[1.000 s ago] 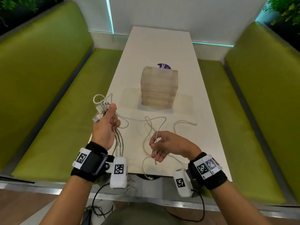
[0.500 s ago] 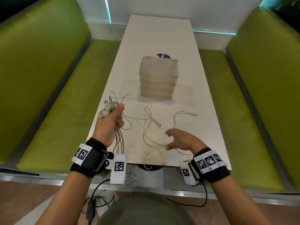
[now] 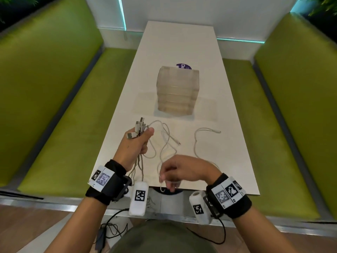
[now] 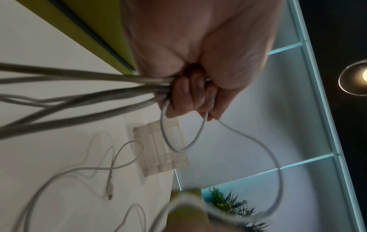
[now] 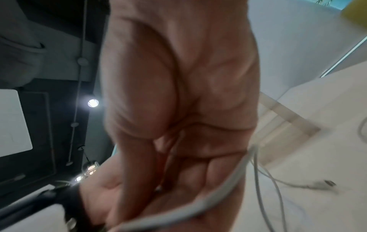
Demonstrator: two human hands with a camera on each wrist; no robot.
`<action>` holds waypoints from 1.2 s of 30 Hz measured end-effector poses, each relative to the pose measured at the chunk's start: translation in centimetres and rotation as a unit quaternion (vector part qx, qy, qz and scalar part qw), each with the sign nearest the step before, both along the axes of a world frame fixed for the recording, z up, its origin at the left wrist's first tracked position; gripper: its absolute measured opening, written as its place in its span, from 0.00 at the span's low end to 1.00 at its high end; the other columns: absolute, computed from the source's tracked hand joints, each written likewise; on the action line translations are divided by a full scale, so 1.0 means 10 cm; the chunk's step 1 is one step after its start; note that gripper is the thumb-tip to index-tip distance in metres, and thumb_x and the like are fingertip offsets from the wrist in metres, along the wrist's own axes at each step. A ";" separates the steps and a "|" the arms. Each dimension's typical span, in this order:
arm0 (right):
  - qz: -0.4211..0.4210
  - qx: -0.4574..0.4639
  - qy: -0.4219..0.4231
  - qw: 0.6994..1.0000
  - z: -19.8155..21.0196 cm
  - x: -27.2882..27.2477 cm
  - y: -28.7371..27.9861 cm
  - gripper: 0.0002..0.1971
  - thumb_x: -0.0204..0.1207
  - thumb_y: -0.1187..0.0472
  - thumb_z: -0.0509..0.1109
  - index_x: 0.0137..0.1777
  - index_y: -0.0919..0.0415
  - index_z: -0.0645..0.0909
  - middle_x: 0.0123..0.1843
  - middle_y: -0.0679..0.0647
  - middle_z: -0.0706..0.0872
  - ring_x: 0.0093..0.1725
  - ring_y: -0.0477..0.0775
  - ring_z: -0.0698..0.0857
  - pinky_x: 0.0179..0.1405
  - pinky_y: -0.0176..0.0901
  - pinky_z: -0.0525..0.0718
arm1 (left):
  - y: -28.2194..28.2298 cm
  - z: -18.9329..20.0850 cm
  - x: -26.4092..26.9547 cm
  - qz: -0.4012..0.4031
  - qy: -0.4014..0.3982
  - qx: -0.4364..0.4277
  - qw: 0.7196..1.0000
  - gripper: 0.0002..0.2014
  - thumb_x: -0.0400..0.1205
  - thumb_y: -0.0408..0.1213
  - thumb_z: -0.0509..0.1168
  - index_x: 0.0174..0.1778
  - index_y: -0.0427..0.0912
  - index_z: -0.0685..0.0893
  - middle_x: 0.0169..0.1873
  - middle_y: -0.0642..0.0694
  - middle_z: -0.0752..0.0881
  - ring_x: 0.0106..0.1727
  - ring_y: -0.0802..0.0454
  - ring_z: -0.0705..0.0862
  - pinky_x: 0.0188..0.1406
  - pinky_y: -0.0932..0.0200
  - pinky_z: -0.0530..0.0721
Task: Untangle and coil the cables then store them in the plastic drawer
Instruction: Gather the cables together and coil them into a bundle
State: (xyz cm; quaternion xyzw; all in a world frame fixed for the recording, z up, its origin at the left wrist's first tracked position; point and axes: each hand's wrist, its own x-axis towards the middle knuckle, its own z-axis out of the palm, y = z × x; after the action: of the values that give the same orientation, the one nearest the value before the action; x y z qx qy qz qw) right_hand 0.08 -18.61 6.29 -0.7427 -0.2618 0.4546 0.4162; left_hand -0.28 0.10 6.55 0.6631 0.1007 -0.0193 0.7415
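I had the left hand (image 3: 135,148) raised above the near left part of the tabletop (image 3: 175,44), its fingers (image 4: 185,97) curled tight round a bundle of white cables (image 3: 141,162) just below their plugs (image 3: 139,126). I judged that grip served to keep the connector ends gathered in one place, so that each lead could be drawn out singly without the rest following. The right hand (image 3: 184,171) hovered at the near edge of the tabletop, its fingers bent and seemingly pinching one loose cable (image 3: 161,156) that snaked back toward the bundle, probably to follow it along and free it. Another lead (image 3: 196,143) lay apart on the tabletop to the right, untouched. The plastic drawer (image 3: 177,94) stood further back at the middle of the tabletop, all its drawers closed as far as I could see, with nothing stored yet. A purple sticker (image 3: 183,66) behind it was mostly hidden, its lettering cut off. The right wrist view was blurred, so I could not tell exactly which fingers held the cable. Strands also dropped over the tabletop edge, and I could not see where they ended. How many cables the bundle held I could not count.
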 end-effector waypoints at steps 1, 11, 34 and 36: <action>0.032 -0.003 0.022 0.999 -0.04 -0.05 0.00 0.06 0.82 0.64 0.65 0.49 0.65 0.83 0.38 0.56 0.88 0.38 0.54 0.87 0.45 0.45 0.85 | 0.02 0.00 0.01 0.011 -0.002 -0.009 1.000 0.08 0.83 0.37 0.65 0.43 0.37 0.76 0.22 0.55 0.62 0.23 0.56 0.58 0.21 0.63 0.59; 0.126 0.112 0.198 0.966 0.09 -0.27 0.01 0.10 0.83 0.70 0.58 0.49 0.64 0.81 0.37 0.55 0.85 0.45 0.49 0.88 0.52 0.40 0.82 | 0.09 -0.01 0.06 0.038 -0.008 -0.039 0.998 0.12 0.82 0.35 0.67 0.34 0.44 0.74 0.22 0.55 0.61 0.23 0.55 0.56 0.20 0.63 0.58; -0.210 0.090 -0.111 0.967 0.04 0.17 -0.08 0.04 0.71 0.71 0.76 0.44 0.66 0.84 0.34 0.53 0.88 0.34 0.48 0.85 0.38 0.44 0.82 | -0.03 0.02 -0.07 -0.103 0.018 0.086 0.991 0.15 0.78 0.36 0.72 0.27 0.47 0.76 0.23 0.53 0.65 0.23 0.55 0.60 0.21 0.63 0.60; -0.116 0.040 -0.048 0.991 -0.07 0.16 -0.13 0.06 0.70 0.71 0.76 0.46 0.68 0.86 0.36 0.53 0.89 0.38 0.50 0.87 0.45 0.46 0.85 | 0.03 -0.01 -0.04 -0.047 0.015 0.048 0.998 0.08 0.79 0.35 0.71 0.37 0.40 0.79 0.24 0.52 0.64 0.24 0.55 0.59 0.21 0.63 0.60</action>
State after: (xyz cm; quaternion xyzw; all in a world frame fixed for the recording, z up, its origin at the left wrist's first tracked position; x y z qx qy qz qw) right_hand 1.65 -19.87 5.60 -0.7716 -0.2115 0.3564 0.4826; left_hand -0.73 0.40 6.49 0.7018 0.0817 -0.0590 0.7052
